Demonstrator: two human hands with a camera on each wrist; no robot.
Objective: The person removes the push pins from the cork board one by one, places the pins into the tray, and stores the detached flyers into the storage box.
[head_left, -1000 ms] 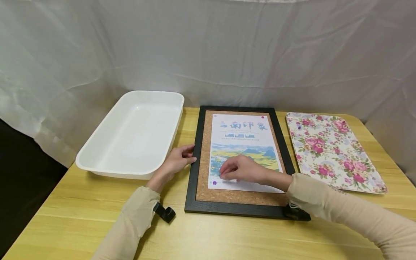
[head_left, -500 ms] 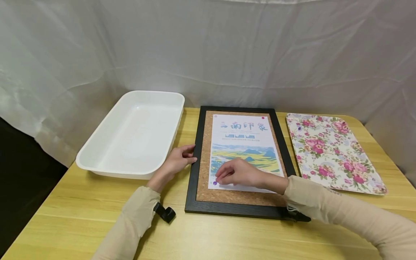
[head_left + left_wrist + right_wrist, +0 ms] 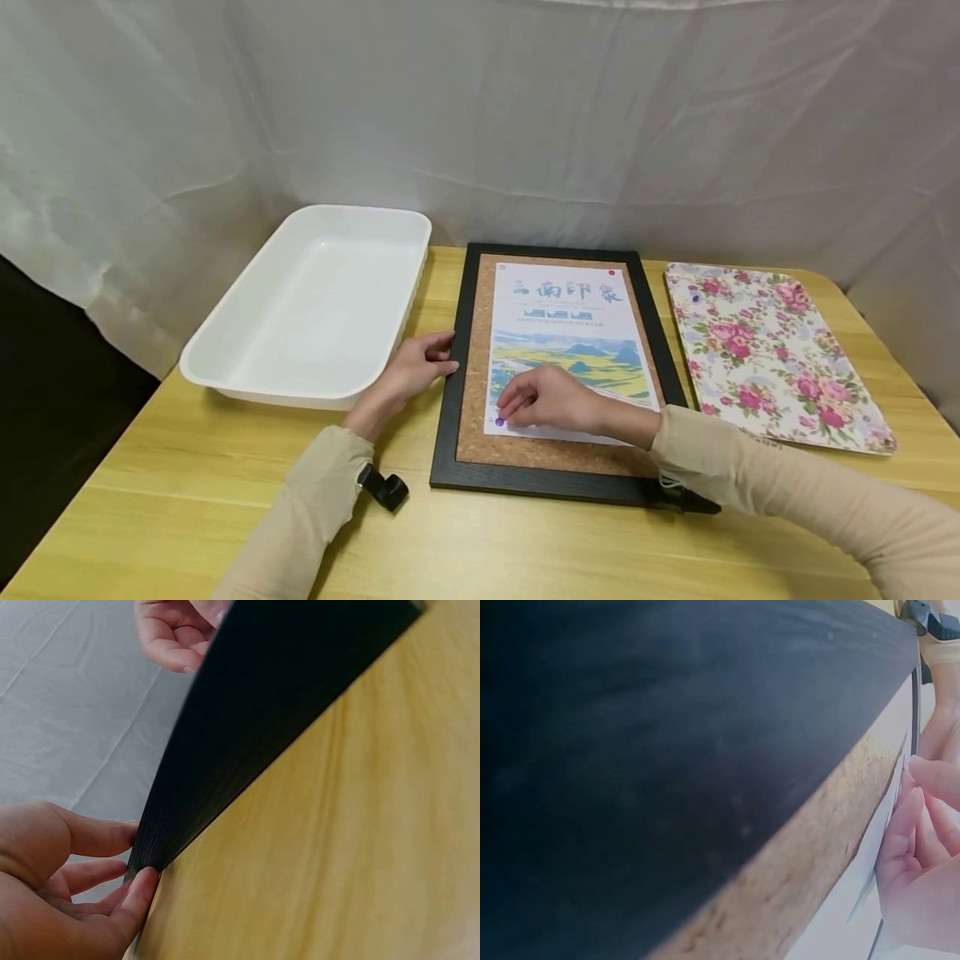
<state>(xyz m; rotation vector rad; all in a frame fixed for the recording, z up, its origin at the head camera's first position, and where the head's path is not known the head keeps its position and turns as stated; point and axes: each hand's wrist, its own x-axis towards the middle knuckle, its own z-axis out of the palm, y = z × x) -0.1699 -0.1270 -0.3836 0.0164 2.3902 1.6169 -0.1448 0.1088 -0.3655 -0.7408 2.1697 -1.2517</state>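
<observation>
A poster point(image 3: 566, 304) with a landscape print lies on a black-framed cork board point(image 3: 555, 454). A red pushpin point(image 3: 611, 272) marks its upper right corner and a pale pushpin point(image 3: 502, 267) its upper left. At the lower left corner, my right hand point(image 3: 558, 396) has its thumb and curled fingertips at a purple pushpin point(image 3: 500, 422), pinching it. In the right wrist view, that hand's thumb and forefinger point(image 3: 907, 806) meet close over the paper. My left hand point(image 3: 412, 367) rests its relaxed fingers against the board's left edge; the left wrist view has the fingertips point(image 3: 142, 889) touching the frame's side.
A deep white tray point(image 3: 311, 383) stands on the left of the wooden table point(image 3: 375, 542). To the right lies a floral tray point(image 3: 780, 358) bearing one blue pin point(image 3: 695, 297). A grey cloth point(image 3: 540, 125) hangs behind.
My right hand has moved slightly left and down, bringing its fingertips to the purple pushpin. The left hand stays against the frame. The head view has shifted a little.
</observation>
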